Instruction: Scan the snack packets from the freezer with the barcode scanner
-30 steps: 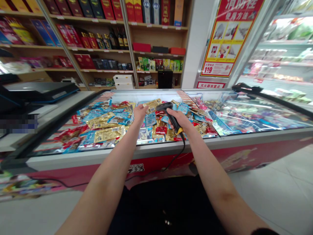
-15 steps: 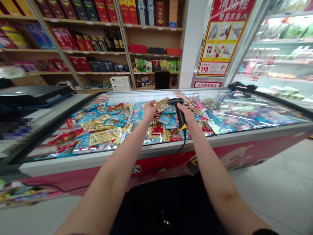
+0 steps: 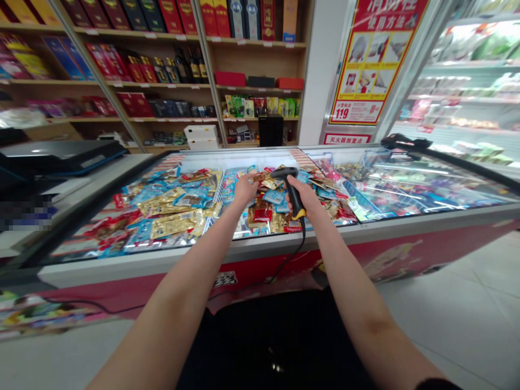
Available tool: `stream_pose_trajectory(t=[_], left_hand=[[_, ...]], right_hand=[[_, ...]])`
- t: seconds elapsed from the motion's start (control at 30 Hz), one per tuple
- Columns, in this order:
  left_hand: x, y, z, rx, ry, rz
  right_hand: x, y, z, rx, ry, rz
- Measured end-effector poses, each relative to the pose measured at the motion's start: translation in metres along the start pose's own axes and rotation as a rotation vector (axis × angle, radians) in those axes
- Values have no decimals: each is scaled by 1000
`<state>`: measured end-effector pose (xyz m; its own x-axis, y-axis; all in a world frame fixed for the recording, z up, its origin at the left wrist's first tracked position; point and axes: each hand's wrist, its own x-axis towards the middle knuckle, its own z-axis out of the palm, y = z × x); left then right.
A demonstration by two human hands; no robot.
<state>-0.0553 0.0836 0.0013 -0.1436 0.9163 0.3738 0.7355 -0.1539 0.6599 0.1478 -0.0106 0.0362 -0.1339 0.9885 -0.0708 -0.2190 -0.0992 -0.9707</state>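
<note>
Live over the chest freezer (image 3: 195,259): my left hand (image 3: 246,190) hangs fingers-spread above the snack packets (image 3: 262,214), no hold I can confirm. Mid-freezer, my right hand (image 3: 296,199) is closed round the barcode scanner (image 3: 290,192), whose long axis has just tipped, head pointing up-left.

The handheld barcode scanner (image 3: 293,192) is cased in matt black plastic, while the snack packets (image 3: 174,223) are wrapped in glossy metallic foil and shiny plastic film. The freezer lid (image 3: 422,187) is made of smooth, reflective glass, the wooden shelves (image 3: 260,64) are given a smooth pale finish, and the floor tiles (image 3: 459,309) are lightly polished
</note>
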Motion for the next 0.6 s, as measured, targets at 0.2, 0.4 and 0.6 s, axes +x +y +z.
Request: stream_pose_trajectory(t=[0.2,0.4,0.6], left_hand=[[1,-41,-41,192,-34,-73],[4,-90,-99,397,-12,-240],[6,-125,-148,604,-130,-340]], right_hand=[[3,16,31,-35,-76,65],[8,30,63,-86,-151,89],[12,42,92,-102,-214,133]])
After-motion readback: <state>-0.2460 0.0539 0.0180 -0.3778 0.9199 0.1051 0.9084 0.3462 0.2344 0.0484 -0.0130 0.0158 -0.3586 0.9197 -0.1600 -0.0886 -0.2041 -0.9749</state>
